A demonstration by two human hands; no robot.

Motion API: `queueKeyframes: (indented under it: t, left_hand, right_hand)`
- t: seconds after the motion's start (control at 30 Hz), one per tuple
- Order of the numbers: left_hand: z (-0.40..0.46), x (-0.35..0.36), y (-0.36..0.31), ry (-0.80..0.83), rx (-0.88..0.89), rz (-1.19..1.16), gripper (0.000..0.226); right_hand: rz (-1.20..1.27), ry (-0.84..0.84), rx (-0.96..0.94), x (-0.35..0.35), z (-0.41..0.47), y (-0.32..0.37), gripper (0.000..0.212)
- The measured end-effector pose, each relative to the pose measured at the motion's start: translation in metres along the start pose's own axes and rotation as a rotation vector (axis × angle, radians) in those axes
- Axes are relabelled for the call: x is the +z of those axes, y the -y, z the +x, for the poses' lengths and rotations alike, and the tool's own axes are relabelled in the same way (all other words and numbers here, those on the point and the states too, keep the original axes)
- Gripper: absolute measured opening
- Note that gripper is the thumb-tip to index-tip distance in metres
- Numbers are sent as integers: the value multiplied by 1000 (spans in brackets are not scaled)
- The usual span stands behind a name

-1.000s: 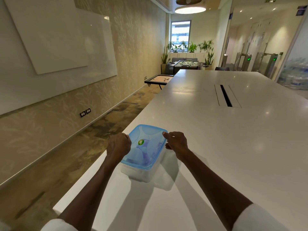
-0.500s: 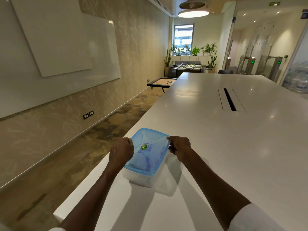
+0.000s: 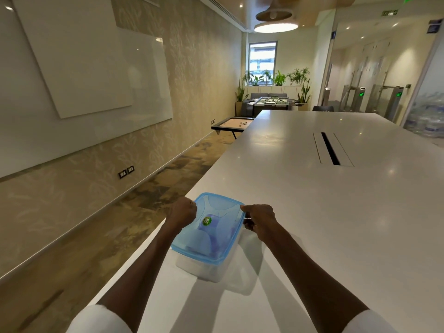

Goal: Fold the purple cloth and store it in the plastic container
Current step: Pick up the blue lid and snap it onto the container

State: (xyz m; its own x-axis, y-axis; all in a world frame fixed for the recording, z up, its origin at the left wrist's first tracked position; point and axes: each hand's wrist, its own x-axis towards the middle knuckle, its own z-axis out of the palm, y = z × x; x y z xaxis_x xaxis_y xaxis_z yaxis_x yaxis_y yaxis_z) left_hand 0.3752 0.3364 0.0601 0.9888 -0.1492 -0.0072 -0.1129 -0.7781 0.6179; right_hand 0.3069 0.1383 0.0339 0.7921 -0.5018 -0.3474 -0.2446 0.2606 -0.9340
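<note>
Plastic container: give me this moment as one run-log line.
stage: closing | plastic container: on white table | blue lid: on | purple cloth: inside | left hand, right hand: at lid edges

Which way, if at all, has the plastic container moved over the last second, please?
No, the plastic container has not visibly moved; its far corner still sits by the left edge of the table.

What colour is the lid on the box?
See-through blue lid, with a green sticker, in the head view.

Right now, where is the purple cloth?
In the head view, the purple cloth lies inside the plastic container under its blue lid, between both hands at the white table's near left edge.
</note>
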Motion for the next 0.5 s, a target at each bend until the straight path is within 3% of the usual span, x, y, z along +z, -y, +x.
queueKeyframes:
  t: [0.17,0.5]
  left_hand:
    - [27,8,-2,6,-65,-287,35]
    - [61,21,-2,27,-187,-435,59]
  right_hand:
    - [-26,-6,-14,0,5,0,18]
    - [-9,-7,-24,0,8,-3,17]
